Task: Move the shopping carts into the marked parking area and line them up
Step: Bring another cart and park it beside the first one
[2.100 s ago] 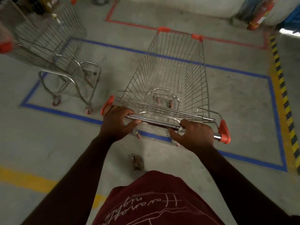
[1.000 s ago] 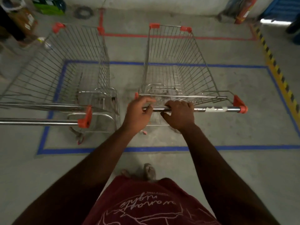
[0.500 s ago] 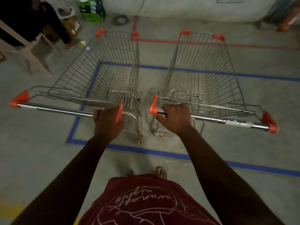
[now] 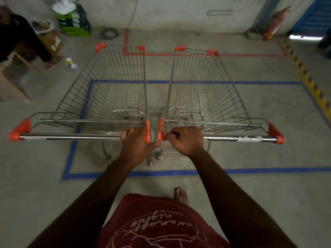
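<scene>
Two wire shopping carts with orange corner caps stand side by side, handles toward me, over the blue-taped rectangle on the concrete floor. My left hand grips the right end of the left cart's handle bar. My right hand grips the left end of the right cart's handle bar. The left cart and the right cart are nearly parallel, a narrow gap between them. Their wheels sit just inside the front blue line.
A red tape line runs beyond the carts. A yellow-black hazard stripe borders the right. A fire extinguisher leans at the back wall. A seated person, a chair, bags and a green box are at the left.
My left hand let go of the right cart and took the left cart's handle. Both carts have come closer together and squarer to the blue rectangle.
</scene>
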